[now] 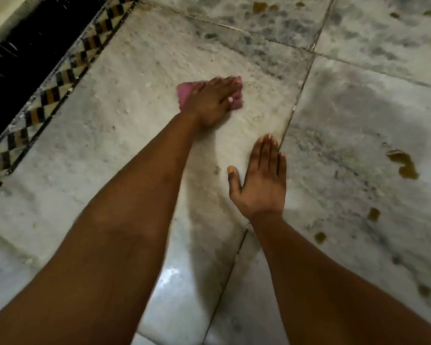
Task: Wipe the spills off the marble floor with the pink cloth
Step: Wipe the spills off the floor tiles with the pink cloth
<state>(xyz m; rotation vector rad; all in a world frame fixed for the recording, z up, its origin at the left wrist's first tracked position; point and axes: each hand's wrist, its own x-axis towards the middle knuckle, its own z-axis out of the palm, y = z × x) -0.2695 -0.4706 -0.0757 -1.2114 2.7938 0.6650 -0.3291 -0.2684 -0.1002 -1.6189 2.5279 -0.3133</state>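
My left hand point(213, 100) presses flat on the folded pink cloth point(184, 92) on the grey-white marble floor point(125, 135), a little above the frame's middle. Most of the cloth is hidden under the hand. My right hand point(260, 181) lies palm down on the floor, fingers together, holding nothing, just left of a tile joint. Brown-yellow spills sit on the tile to the right: a large blot point(403, 165) and smaller drops point(373, 214) below it. More drops point(259, 6) lie at the top of the frame.
A patterned black, brown and cream border strip point(60, 78) runs diagonally along the left, with a black band point(28, 43) behind it. Tile joints point(296, 105) cross the floor. A wet glossy patch point(169, 277) shines between my forearms.
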